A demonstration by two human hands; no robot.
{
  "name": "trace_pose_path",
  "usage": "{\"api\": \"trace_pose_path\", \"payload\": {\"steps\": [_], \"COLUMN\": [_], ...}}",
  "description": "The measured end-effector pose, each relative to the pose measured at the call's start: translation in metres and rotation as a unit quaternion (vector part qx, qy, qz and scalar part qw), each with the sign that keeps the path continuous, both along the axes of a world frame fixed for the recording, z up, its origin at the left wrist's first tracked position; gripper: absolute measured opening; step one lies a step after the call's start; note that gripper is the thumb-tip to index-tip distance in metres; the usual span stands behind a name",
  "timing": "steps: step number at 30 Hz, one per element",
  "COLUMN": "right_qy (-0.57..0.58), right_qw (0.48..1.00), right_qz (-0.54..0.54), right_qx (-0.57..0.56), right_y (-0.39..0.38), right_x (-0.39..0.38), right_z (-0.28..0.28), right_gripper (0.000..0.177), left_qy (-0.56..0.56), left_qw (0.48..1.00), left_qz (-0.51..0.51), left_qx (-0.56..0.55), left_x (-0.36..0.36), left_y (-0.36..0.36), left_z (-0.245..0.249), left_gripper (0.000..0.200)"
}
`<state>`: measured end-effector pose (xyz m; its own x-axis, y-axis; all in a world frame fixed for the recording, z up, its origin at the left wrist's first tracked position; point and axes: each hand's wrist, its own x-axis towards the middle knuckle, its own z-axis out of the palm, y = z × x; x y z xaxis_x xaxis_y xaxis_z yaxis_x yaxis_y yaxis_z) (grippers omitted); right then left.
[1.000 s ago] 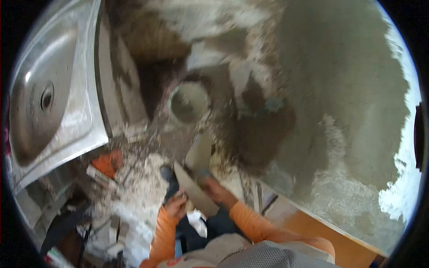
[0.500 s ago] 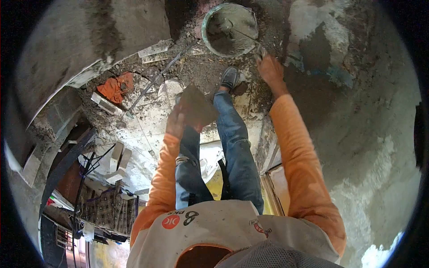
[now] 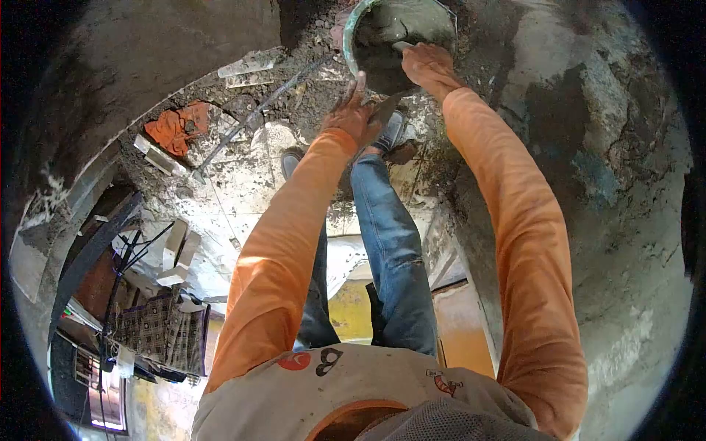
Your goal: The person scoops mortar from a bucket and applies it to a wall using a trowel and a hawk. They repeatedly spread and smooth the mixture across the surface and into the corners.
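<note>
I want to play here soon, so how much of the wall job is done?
It looks partway done. Done: much of the wall is covered in grey plaster. In hand: the right hand reaches into the bucket of wet mix, and the left hand holds a flat board at its rim. Left: patchy pale and dark spots on the wall near the bucket, and rubble on the floor.

Green-rimmed bucket [image 3: 351, 38] stands upright holding wet grey mortar [image 3: 382, 67]; trowel [image 3: 401, 45] dips in; flat board [image 3: 387, 109] tilts alongside.

Daylight falls bright on the sleeves, corners vignette black, fisheye bends the edges, and focus stays fairly sharp.
</note>
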<state>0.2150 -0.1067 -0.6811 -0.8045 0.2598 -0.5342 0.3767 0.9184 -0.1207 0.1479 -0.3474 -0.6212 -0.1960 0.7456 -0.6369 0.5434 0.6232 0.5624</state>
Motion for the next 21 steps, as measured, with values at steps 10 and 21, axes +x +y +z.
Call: {"api": "trace_pose_path", "payload": {"steps": [10,21], "right_qy": [-0.176,-0.135], "right_qw": [0.979,0.982], "right_qz": [-0.061,0.081], "right_qx": [-0.076,-0.105], "right_y": [0.01,0.008], "right_x": [-0.039,-0.041], "right_z": [0.063,0.072], "right_gripper": [0.039,0.037], "left_qy": [0.065,0.08], "left_qw": [0.99,0.992], "left_qz": [-0.001,-0.063], "left_qx": [0.128,0.08], "left_x": [0.021,0.019], "left_y": [-0.005,0.003], "left_z": [-0.056,-0.044], "left_gripper": [0.053,0.054]}}
